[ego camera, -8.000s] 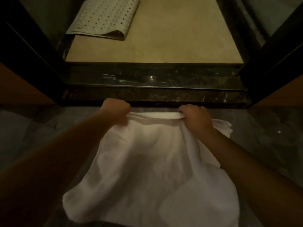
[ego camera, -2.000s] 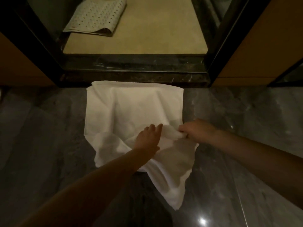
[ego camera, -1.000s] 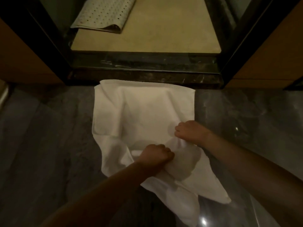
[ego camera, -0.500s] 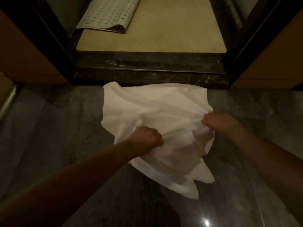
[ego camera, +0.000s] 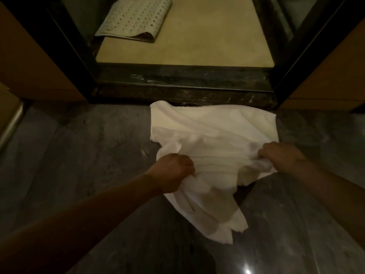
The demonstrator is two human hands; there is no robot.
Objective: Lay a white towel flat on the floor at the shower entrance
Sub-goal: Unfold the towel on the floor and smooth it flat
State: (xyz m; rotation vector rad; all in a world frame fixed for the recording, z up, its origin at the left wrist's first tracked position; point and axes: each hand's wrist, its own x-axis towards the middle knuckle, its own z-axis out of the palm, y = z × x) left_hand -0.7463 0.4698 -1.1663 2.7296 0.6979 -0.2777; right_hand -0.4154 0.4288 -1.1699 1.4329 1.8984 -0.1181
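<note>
The white towel (ego camera: 213, 133) lies on the grey marble floor (ego camera: 83, 159), its far edge against the dark stone shower threshold (ego camera: 183, 84). The far half lies fairly smooth; the near half is bunched and lifted, with a loose fold trailing toward me. My left hand (ego camera: 173, 171) is closed on the towel's near left part. My right hand (ego camera: 280, 155) is closed on its near right part. The two fists are spread apart with cloth stretched between them.
Beyond the threshold is the beige shower floor (ego camera: 207, 40) with a perforated white bath mat (ego camera: 134, 16) at its far left. Dark door frames (ego camera: 75, 46) and wooden panels (ego camera: 331, 72) flank the entrance. A metal bar (ego camera: 9, 123) shows at the left edge.
Since a second ago both hands have taken hold of the near part of the towel and moved apart, pulling the cloth wider. The view has shifted left, so the towel now sits right of centre.
</note>
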